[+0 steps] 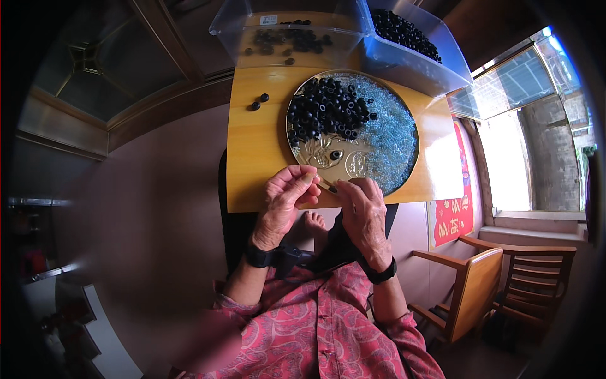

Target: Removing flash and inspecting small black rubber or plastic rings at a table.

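Note:
Both my hands meet over the near edge of a round metal tray (302, 149). Between their fingertips is a small slim brownish piece (325, 183) with a dark end, too small to name. My left hand (287, 199) pinches its left end with thumb and forefinger. Bent fingers of my right hand (365, 211) close at its other end and partly hide it. On the tray, a heap of small black ring-shaped pieces (328, 107) lies at the far left. Many tiny clear bluish bits (392, 136) cover its right side. One black ring (336, 155) sits alone near the middle.
The tray rests on a yellow wooden table (252, 151), with two loose black pieces (260, 102) to its left. Behind stand a clear plastic box (290, 44) and a bluish box (416, 60) of black pieces. Wooden chairs (480, 287) stand at the right, near an open window.

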`<state>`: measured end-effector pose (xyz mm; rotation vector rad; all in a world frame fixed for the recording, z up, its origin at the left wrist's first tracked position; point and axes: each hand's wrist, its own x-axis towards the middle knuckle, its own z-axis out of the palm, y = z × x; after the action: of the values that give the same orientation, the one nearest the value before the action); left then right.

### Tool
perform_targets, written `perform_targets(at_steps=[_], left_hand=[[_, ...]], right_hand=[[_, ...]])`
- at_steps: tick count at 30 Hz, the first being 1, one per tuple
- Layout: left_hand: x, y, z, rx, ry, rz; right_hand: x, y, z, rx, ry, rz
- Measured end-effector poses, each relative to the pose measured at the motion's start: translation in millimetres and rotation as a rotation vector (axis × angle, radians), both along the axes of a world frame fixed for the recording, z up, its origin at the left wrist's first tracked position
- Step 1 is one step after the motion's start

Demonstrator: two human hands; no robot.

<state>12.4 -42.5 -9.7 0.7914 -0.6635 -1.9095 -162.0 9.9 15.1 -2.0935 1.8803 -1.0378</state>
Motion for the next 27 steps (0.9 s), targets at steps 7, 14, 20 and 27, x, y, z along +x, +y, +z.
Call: perform_targets(at_steps=[7, 14, 20, 27], left_hand=[[-7.0, 4.2, 5.7, -0.080, -0.140, 0.001], [-9.3, 4.8, 2.0, -0.123, -0.227, -0.014], [-10.1, 5.8, 2.7, -0.129, -0.251, -0.012], [-10.0, 4.9, 6.8, -0.087, -0.223, -0.003]], right_hand=[[7.8, 3.6, 13.2, 0.078, 0.096, 0.007], [-0.3, 3.8, 1.3, 0.073, 0.043, -0.019], [-6.2, 0.0, -1.9, 0.021, -0.102, -0.059], [-1.5, -14.9, 3.3, -0.034, -0.126, -0.058]])
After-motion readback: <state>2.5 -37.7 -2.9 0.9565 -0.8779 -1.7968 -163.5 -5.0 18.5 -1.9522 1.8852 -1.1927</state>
